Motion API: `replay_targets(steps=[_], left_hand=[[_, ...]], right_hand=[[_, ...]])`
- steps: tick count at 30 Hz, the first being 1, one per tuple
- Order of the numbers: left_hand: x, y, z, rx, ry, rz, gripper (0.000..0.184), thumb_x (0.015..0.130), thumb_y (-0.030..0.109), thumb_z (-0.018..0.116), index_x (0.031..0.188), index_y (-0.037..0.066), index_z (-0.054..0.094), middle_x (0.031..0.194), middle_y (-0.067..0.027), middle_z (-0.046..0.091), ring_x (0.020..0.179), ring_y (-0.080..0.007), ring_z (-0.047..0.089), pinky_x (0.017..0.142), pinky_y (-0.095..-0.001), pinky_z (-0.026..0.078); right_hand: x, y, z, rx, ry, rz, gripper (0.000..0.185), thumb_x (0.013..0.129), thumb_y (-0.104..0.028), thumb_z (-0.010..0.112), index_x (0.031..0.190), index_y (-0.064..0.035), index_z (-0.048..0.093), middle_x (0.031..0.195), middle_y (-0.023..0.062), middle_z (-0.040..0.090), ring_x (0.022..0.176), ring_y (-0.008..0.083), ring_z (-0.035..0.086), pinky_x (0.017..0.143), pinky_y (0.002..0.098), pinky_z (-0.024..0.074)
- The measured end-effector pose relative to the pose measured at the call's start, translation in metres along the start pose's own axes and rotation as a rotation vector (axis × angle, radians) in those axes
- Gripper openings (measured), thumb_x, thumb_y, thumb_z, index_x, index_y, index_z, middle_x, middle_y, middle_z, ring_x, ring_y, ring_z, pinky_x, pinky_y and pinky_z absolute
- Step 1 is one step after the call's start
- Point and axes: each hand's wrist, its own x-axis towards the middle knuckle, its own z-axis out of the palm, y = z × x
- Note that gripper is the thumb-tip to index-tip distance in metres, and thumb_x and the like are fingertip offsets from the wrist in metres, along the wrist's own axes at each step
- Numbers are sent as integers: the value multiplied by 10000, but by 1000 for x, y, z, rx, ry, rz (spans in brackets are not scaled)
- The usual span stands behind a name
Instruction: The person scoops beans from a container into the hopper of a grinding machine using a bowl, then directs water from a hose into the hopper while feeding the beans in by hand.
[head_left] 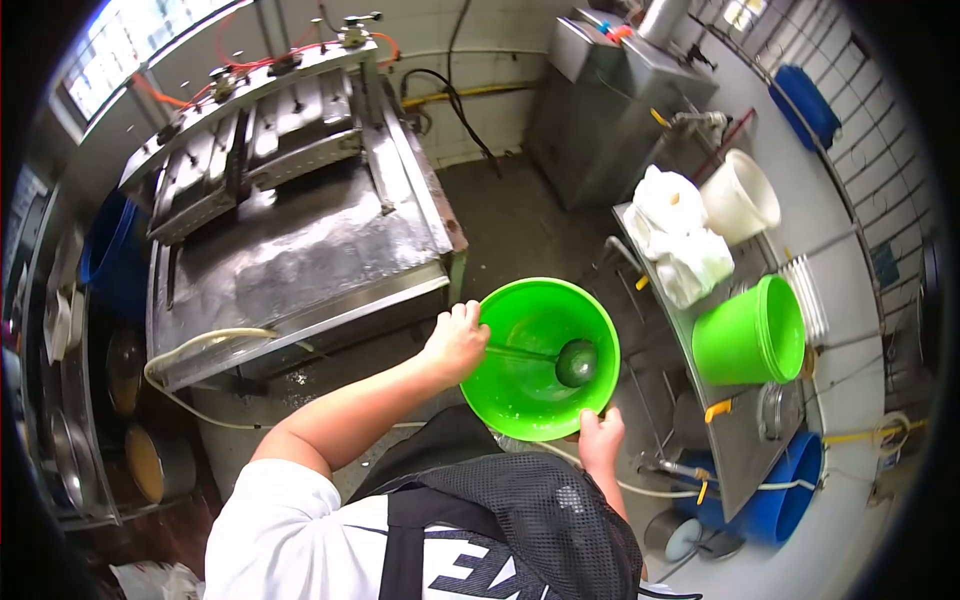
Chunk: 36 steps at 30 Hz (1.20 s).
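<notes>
A bright green bucket is tipped so that I look down into it, in front of my body. Inside rests a metal ladle, its bowl toward the bucket's right side. My left hand is closed over the bucket's left rim, where the ladle's handle ends at the fingers; whether it also grips the handle I cannot tell. At the lower right rim, my right hand is closed on the bucket with the thumb up, its other fingers hidden.
On the left stands a wet metal press table with a hose along its edge. The right bench bears a second green bucket, a white bucket and white cloth. Blue barrels stand below.
</notes>
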Motion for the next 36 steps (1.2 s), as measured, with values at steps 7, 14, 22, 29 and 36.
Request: replay_targets(steps=[7, 14, 22, 29, 36], left_hand=[[-92, -103, -161, -23, 430, -85, 229, 890, 141, 725, 1059, 16, 634, 1154, -226, 648, 922, -389, 696, 778, -483, 584], [-200, -170, -234, -8, 831, -291, 274, 916, -1, 694, 1179, 28, 621, 965, -202, 641, 862, -431, 652, 737, -505, 524], [-179, -254, -199, 16, 805, -521, 312, 938, 85, 690, 1232, -20, 686, 1163, -251, 716, 1085, -418, 685, 940, -478, 549], [-166, -369, -165, 205, 749, -870, 425, 1033, 298, 643, 1343, 8, 628, 1228, -255, 694, 1118, -426, 667, 936, -497, 534], [-121, -370, -177, 807, 971, -893, 523, 1022, 502, 650, 1359, 102, 644, 1266, -155, 692, 1148, -351, 677, 918, -509, 549]], right_hand=[[6, -175, 72, 17, -117, -342, 460, 926, -211, 738, 1250, 100, 635, 1141, 182, 716, 1034, 253, 683, 916, 394, 539], [30, -237, 259, 507, -469, 11, 452, 952, -189, 733, 1240, 65, 495, 1143, 176, 638, 851, 216, 728, 530, 321, 633], [31, -208, 312, 325, -911, -313, 390, 1027, -311, 697, 1261, -3, 648, 1067, 97, 703, 897, 172, 693, 791, 323, 575], [151, -123, 88, -388, -54, -760, 349, 906, -279, 734, 1124, -7, 724, 1131, 204, 715, 1093, 386, 672, 963, 470, 556], [275, -61, -230, -1097, 799, -520, 542, 866, -342, 799, 1277, -21, 651, 1205, 229, 664, 1122, 397, 635, 1002, 507, 500]])
